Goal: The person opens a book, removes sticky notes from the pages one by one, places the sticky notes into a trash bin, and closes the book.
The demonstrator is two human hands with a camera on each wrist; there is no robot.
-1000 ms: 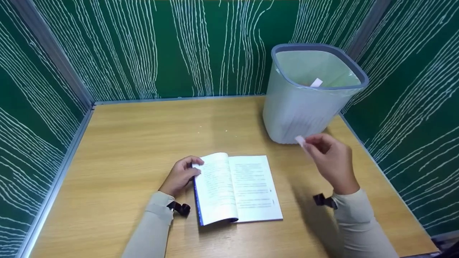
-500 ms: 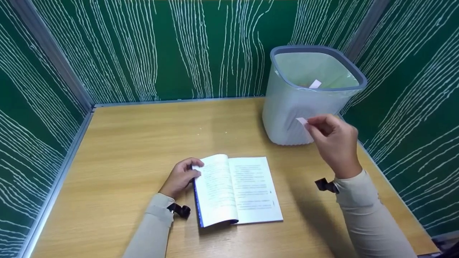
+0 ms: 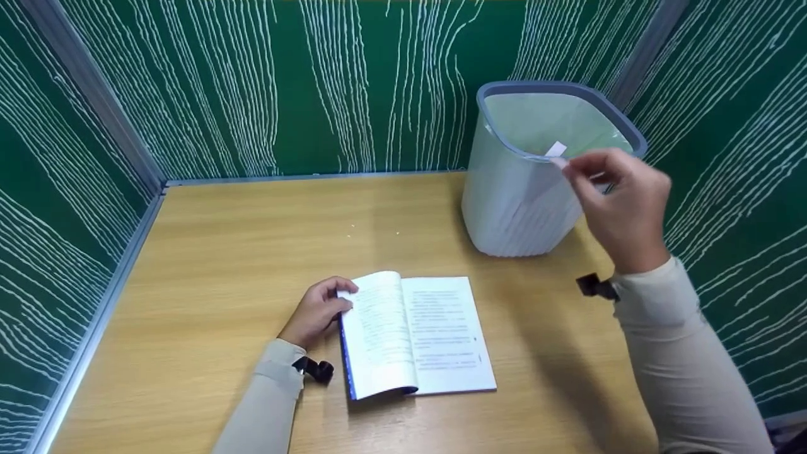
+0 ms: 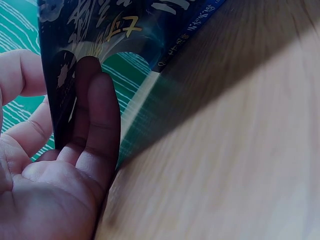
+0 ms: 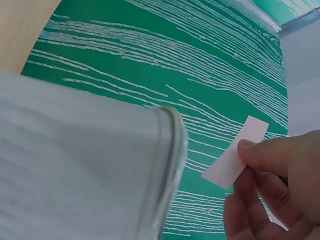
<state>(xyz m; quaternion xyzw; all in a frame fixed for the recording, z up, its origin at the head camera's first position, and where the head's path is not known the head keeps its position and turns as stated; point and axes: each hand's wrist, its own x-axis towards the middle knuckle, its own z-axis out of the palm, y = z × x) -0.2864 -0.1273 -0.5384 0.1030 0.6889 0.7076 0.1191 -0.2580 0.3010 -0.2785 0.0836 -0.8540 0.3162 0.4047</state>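
An open book [image 3: 444, 334] with a dark blue cover lies on the table. My left hand [image 3: 316, 312] grips its left edge, thumb on the page and fingers behind the cover; the left wrist view shows the cover [image 4: 120, 30] between thumb and fingers. My right hand [image 3: 624, 208] is raised at the near rim of the trash bin [image 3: 520, 208], pinching a small strip of paper [image 5: 237, 152] between thumb and forefinger. Another white paper piece [image 3: 556, 149] shows inside the bin, against its pale green liner [image 3: 536, 116].
The bin stands at the back right of the wooden table [image 3: 252, 239]. Tiny white scraps [image 3: 351, 231] lie behind the book. Green panels [image 3: 214, 82] with white wavy lines enclose the back and sides.
My right hand has risen and moved right and away from me, carrying the paper strip from below the bin's rim up to it. The left hand and book have stayed put.
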